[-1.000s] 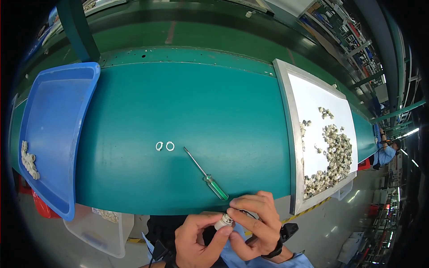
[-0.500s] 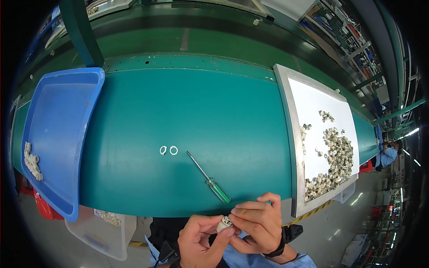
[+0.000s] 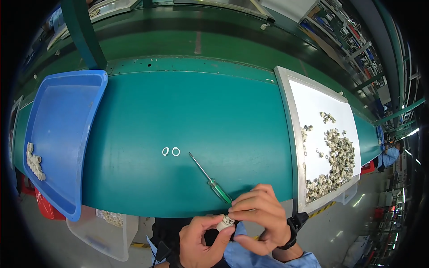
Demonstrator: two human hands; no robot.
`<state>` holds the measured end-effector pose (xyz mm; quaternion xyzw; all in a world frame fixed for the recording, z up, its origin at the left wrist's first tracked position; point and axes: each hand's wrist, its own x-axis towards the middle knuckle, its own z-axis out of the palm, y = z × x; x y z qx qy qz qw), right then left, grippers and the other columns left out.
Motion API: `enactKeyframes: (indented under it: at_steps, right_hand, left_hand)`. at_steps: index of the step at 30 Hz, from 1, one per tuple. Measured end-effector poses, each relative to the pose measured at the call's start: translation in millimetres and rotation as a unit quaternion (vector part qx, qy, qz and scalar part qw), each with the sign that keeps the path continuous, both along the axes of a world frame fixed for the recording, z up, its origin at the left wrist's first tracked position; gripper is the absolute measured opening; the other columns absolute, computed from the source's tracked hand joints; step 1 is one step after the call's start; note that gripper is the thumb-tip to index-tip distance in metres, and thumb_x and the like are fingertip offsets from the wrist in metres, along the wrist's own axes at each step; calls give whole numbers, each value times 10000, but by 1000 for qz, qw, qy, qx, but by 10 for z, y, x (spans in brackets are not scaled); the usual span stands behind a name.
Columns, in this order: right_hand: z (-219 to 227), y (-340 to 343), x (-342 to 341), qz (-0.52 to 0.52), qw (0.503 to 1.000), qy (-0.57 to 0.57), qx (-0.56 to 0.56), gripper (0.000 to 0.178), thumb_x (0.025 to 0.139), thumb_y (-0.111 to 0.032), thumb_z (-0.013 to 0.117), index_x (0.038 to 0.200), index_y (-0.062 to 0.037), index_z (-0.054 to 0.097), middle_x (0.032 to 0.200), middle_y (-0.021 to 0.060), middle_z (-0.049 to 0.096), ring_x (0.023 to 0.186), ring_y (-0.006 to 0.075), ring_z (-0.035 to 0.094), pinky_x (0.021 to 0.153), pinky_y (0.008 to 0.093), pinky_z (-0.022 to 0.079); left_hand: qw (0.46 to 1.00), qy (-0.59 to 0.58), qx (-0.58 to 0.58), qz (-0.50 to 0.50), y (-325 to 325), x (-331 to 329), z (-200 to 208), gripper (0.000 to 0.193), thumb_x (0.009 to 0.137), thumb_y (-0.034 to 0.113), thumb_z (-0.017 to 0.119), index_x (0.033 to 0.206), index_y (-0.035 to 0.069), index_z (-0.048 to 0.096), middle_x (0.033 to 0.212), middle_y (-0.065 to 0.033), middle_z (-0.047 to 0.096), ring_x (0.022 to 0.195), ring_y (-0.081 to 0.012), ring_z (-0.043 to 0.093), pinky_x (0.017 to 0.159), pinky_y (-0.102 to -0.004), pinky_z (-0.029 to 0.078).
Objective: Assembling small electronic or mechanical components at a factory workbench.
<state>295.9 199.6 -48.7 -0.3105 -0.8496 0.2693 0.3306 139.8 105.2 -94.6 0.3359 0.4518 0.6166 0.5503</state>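
A small cream-white cylindrical plastic part point(image 3: 225, 223) with a notched, ringed upper end is pinched between the thumb and index finger of my left hand point(image 3: 202, 241). My right hand point(image 3: 263, 219) is at its right, with fingertips by the part's upper end and the thumb spread away below, so it is open. Whether those fingertips touch the part is hard to tell. Just beyond my hands a screwdriver point(image 3: 219, 191) with a green handle lies on the green work surface point(image 3: 178, 107), its tip pointing far left. Two thin white rings point(image 3: 175, 152) lie left of that tip.
A blue tray point(image 3: 62, 111) at the left holds several white pieces point(image 3: 35, 161). On the right, a metal-framed white tray point(image 3: 319, 96) carries a pile of small cream parts point(image 3: 339, 154). A translucent bin point(image 3: 96, 239) stands below the near left edge.
My right hand has loosened around the part, its thumb moving away from the fingers. My left hand keeps its pinch. The whole view has shifted slightly.
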Motion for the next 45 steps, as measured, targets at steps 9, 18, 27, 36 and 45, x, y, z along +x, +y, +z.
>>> enactKeyframes:
  at_steps: [9,18,27,36,45]
  right_hand:
    - [38,-20,90,32,987,34,-153,193,771,-18,782,956,-12,729,960,95,704,830,230,669,746,331,442]
    - [-10,-288,-22,-49,972,85,-212,168,820,69,739,983,32,717,985,150,693,867,229,672,770,316,528]
    - [15,-282,14,-26,948,130,-288,166,845,81,717,1005,52,685,1023,169,678,896,219,672,784,316,541]
    - [-6,-258,121,44,941,122,-313,153,869,50,709,1011,48,654,1017,165,666,898,223,671,788,320,537]
    - [-98,-398,63,1,943,138,-303,141,874,52,698,1007,56,650,1019,177,658,911,229,666,801,323,532]
  left_hand:
    - [950,259,173,-18,87,-100,-59,343,824,-48,758,1112,-57,570,961,-205,721,858,-265,730,775,-352,581]
    - [908,358,213,37,102,-69,7,341,770,-73,775,1054,-47,589,911,-203,715,793,-308,732,730,-360,588]
    - [906,363,211,62,68,-32,96,360,754,-67,787,1052,-46,586,885,-195,711,725,-305,718,663,-349,581]
    - [895,369,249,-1,26,-124,88,383,761,-58,797,1074,-44,578,882,-197,709,728,-304,720,660,-342,581]
    - [900,366,234,40,-16,-65,68,390,763,-55,799,1076,-41,567,879,-198,707,703,-297,713,641,-339,580]
